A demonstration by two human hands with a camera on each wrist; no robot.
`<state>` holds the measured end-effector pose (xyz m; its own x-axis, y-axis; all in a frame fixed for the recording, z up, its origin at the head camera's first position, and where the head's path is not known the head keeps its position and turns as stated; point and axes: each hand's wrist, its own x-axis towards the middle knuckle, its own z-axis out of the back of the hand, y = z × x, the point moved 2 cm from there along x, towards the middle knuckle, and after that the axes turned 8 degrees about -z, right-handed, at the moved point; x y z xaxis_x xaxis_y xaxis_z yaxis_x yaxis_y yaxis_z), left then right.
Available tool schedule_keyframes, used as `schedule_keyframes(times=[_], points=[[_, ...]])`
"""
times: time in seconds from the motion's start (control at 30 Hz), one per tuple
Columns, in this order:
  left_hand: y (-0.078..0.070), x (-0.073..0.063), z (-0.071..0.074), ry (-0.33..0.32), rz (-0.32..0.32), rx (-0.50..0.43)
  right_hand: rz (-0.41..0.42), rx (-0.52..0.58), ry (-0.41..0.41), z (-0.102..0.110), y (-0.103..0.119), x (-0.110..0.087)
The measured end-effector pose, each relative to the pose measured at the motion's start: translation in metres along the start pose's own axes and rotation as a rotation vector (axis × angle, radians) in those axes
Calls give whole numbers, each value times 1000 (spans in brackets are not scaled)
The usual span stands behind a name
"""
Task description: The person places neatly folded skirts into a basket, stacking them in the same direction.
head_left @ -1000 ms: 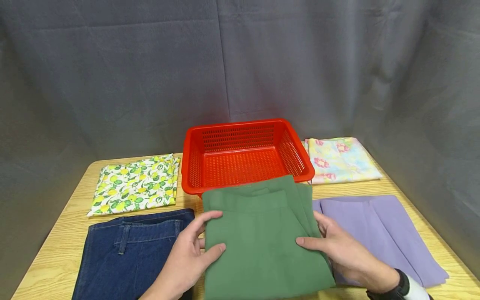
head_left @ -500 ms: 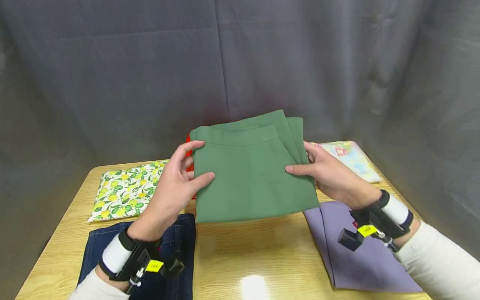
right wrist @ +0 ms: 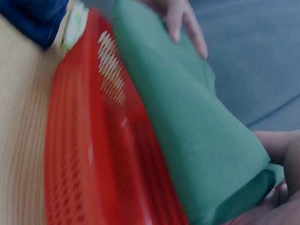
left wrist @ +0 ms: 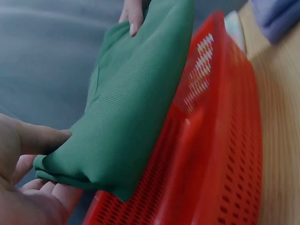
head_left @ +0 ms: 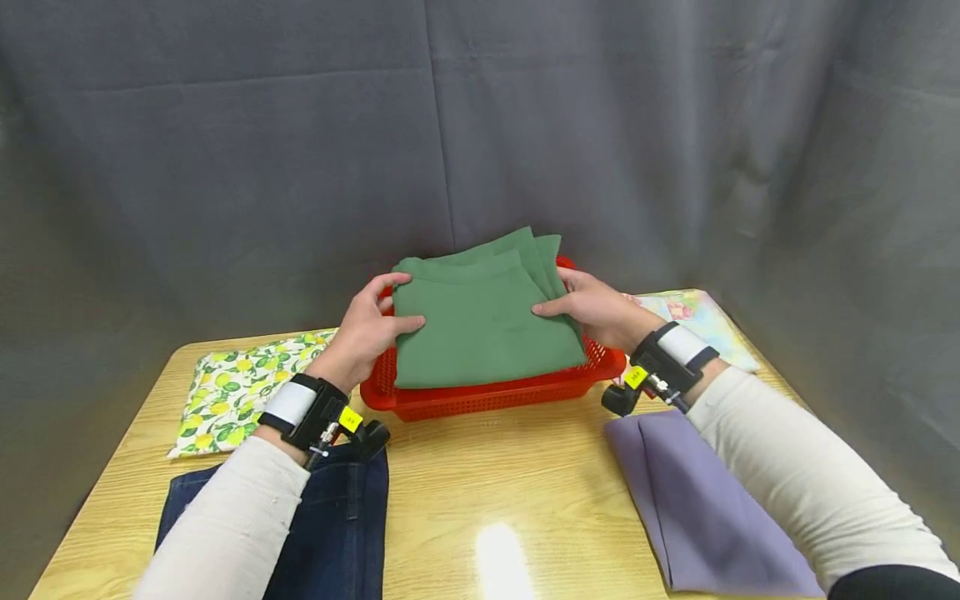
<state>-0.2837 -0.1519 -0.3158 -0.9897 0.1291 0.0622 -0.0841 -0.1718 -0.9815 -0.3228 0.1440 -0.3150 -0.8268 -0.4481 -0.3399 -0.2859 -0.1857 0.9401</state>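
Observation:
A folded green garment [head_left: 480, 329] with a waistband-like seam near its top is held over the red basket [head_left: 495, 400]. My left hand [head_left: 371, 321] grips its left edge, thumb on top and fingers beneath, as the left wrist view shows. At the opposite edge, my right hand [head_left: 603, 312] pinches the layers the same way. In the right wrist view the green cloth [right wrist: 187, 112] hangs as a rounded fold above the basket's inside. Most of the basket's interior is hidden behind the garment in the head view.
To the left lie a folded lemon-print cloth [head_left: 247, 387] and folded dark blue jeans [head_left: 337, 517]. On the right are a folded purple cloth [head_left: 690, 508] and a pastel floral cloth [head_left: 686, 312]. A grey curtain [head_left: 300, 167] hangs behind the wooden table [head_left: 450, 492].
Both hands have lifted the green garment from low in front of the basket and carried it forward, away from the body, until it overhangs the basket.

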Motion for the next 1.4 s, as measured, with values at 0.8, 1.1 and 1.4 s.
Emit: schedule_keyframes(times=[0.8, 1.1, 1.4], points=[[58, 22, -33, -25, 206, 238, -202, -342, -249, -3, -57, 48], [60, 22, -36, 75, 318, 380, -203, -579, -359, 1, -57, 49], [61, 19, -42, 121, 267, 697, -221, -909, -460, 3, -57, 51]])
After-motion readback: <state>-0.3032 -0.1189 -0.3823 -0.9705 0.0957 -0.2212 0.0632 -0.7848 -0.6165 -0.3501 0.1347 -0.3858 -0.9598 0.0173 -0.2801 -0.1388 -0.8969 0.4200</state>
